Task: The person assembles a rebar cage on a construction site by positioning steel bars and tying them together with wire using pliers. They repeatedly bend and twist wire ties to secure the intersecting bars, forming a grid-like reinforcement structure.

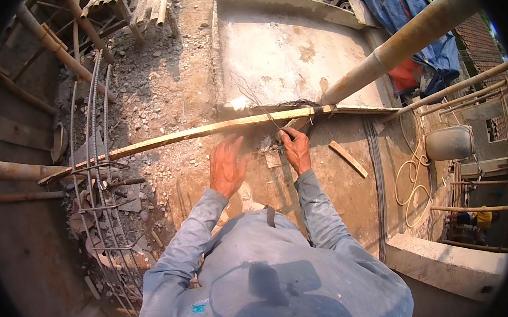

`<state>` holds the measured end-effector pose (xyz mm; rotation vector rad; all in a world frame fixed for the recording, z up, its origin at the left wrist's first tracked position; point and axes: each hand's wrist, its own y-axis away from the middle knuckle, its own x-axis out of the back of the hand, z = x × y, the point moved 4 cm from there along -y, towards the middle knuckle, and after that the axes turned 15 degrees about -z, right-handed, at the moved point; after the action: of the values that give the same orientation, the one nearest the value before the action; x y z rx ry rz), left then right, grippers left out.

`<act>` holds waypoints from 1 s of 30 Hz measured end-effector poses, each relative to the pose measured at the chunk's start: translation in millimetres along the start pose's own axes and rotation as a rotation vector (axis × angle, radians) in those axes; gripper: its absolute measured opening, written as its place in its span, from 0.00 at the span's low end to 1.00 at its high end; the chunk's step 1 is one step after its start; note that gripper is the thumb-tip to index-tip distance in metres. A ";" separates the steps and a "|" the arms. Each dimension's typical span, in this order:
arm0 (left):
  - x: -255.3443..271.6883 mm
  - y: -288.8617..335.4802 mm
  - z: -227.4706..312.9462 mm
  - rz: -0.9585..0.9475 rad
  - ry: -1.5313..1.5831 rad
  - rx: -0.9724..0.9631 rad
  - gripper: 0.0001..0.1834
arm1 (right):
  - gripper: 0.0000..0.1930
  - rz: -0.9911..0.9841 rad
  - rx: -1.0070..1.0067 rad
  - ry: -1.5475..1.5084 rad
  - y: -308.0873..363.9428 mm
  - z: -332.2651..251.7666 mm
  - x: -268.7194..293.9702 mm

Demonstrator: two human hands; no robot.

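Observation:
A long wooden strip (205, 130) runs across in front of me, from the rebar on the left to a thick bamboo pole (402, 45) on the right. Dark wire binding (303, 103) wraps the place where strip and pole meet. Thin loose wire (260, 102) sticks up there and bends down toward my right hand (296, 148), whose thumb and finger pinch its lower end just below the strip. My left hand (227, 165) is held just below the strip, fingers stretched out and nothing in them. A short wood piece (300, 121) lies beyond my right fingers.
A rebar cage (98, 187) stands at left amid rubble (160, 76). Beyond the strip lies a raised-edge concrete slab (293, 44). On the right are a loose wood stick (348, 159), a bundle of dark wires (377, 179), a coiled hose (412, 188) and a grey drum (450, 143).

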<state>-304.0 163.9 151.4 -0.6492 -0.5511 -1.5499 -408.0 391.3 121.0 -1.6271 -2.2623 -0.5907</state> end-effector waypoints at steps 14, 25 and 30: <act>-105.2 -129.3 19.9 -0.053 -0.421 0.353 0.32 | 0.11 0.116 0.114 -0.767 88.6 -96.2 136.9; -12.2 -75.9 19.8 0.419 1.569 0.078 0.34 | 0.12 -0.472 0.017 -0.600 100.1 -103.6 96.6; 92.0 34.0 -14.0 1.064 1.832 -0.022 0.31 | 0.15 -0.977 -0.197 -0.502 102.5 -73.0 -5.2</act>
<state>-274.4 85.1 203.7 0.5624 1.0575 -0.5827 -309.4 379.8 198.5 -0.6493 -3.4453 -0.6592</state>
